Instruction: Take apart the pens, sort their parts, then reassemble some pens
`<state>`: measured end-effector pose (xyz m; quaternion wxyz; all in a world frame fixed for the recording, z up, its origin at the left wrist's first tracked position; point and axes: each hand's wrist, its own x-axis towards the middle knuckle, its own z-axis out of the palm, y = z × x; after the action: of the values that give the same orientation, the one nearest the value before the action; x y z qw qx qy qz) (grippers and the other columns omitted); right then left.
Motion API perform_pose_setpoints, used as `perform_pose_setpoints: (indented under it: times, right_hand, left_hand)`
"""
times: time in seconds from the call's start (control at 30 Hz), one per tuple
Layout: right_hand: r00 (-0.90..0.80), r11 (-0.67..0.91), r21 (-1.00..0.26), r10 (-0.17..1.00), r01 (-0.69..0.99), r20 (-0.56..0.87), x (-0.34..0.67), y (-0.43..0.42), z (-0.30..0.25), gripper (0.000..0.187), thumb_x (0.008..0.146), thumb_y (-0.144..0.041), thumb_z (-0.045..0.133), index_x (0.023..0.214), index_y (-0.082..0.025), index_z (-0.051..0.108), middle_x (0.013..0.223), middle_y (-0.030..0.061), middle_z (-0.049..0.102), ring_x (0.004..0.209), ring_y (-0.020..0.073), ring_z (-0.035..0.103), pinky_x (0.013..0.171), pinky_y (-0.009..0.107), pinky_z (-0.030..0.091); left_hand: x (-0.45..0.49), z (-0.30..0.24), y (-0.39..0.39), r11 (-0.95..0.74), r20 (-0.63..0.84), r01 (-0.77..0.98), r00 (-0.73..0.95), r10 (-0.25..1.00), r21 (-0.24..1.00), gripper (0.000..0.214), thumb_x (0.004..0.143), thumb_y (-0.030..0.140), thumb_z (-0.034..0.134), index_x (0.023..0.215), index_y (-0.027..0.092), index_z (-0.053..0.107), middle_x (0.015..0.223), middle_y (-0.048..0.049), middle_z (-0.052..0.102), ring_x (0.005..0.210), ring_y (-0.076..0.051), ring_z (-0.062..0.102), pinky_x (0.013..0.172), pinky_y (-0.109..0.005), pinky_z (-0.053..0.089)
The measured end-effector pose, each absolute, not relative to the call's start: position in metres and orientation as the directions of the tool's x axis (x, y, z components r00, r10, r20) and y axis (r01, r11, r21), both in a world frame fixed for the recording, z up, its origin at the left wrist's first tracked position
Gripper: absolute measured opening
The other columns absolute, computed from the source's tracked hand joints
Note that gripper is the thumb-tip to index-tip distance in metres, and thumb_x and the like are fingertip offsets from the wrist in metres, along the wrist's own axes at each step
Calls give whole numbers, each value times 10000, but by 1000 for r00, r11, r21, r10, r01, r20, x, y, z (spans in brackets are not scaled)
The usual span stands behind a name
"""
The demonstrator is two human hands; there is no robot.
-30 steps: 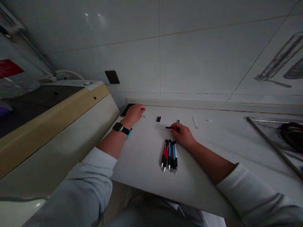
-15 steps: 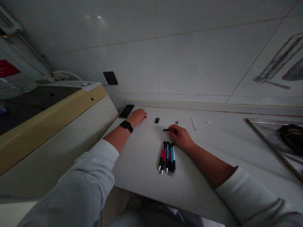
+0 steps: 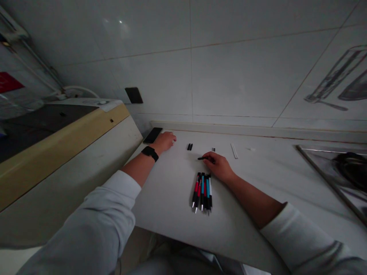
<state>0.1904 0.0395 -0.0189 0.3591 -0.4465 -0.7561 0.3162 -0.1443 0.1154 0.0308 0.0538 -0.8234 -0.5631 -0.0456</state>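
Observation:
My right hand (image 3: 219,165) rests on the white counter with its fingers closed on a small black pen part (image 3: 201,158), whose end sticks out to the left. Toward the back left, beside a dark phone (image 3: 153,135), my left hand (image 3: 165,141) has its fingers bent together; a tiny pale bit shows at the fingertips, too small to name. Two short black pen parts (image 3: 189,146) lie between the hands. Behind my right hand are small dark pieces (image 3: 213,149) and thin white refills (image 3: 234,151). Several pens (image 3: 202,193) in red, blue and white lie in a bunch nearer me.
A metal-edged stove (image 3: 329,168) is set at the right of the counter (image 3: 166,202). On the left stands a large cream-coloured appliance (image 3: 109,149). The tiled wall (image 3: 229,84) closes off the back. A small clear scrap (image 3: 251,149) lies right of the refills.
My left hand has drawn slightly back and left from the counter's rear, its fingertips now a little lifted. My right hand stays in place with the black pen part.

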Motion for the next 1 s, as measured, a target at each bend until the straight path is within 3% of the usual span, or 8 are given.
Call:
perform_pose_setpoints:
  times: [0.17,0.27,0.37,0.67,1.0]
  right_hand:
    - [-325,377,-836,910,398,256,190,42,-20,261,878,-331,576,1073,-224,714,803,22,699,692,171,591,671,299,452]
    - [-309,368,-851,915,374,259,190,45,-23,268,864,-327,582,1080,-226,707,837,27,711,704,173,598,679,302,461]
    - [-289,352,-870,922,345,258,191,48,-28,262,857,-355,608,1069,-230,699,827,28,711,703,177,600,671,303,468]
    - [-301,322,-920,920,222,250,192,49,-25,301,899,-506,596,946,-212,639,781,10,667,696,165,585,679,292,467]
    - [-413,327,-911,888,252,205,193,40,-16,338,912,-532,596,926,-200,657,815,19,682,733,168,583,703,296,452]
  left_hand:
    - [-115,59,91,-447,268,893,419,868,51,264,848,173,714,1110,206,709,1167,-89,683,1103,-269,608,979,-395,463]
    - [-77,66,68,-582,248,793,536,807,181,297,864,169,705,1155,219,684,1089,-53,704,994,-221,644,901,-345,502]
    - [-40,58,46,-649,279,729,591,757,218,330,874,149,692,1190,242,670,1107,-47,713,1032,-224,652,925,-348,507]
    - [-12,15,24,-667,413,653,530,741,359,449,906,183,697,1341,229,595,1227,-62,724,1112,-220,676,1006,-376,521]
    - [-22,16,23,-675,353,570,580,734,468,536,818,233,822,1307,259,605,1113,-32,741,999,-199,695,937,-355,542]
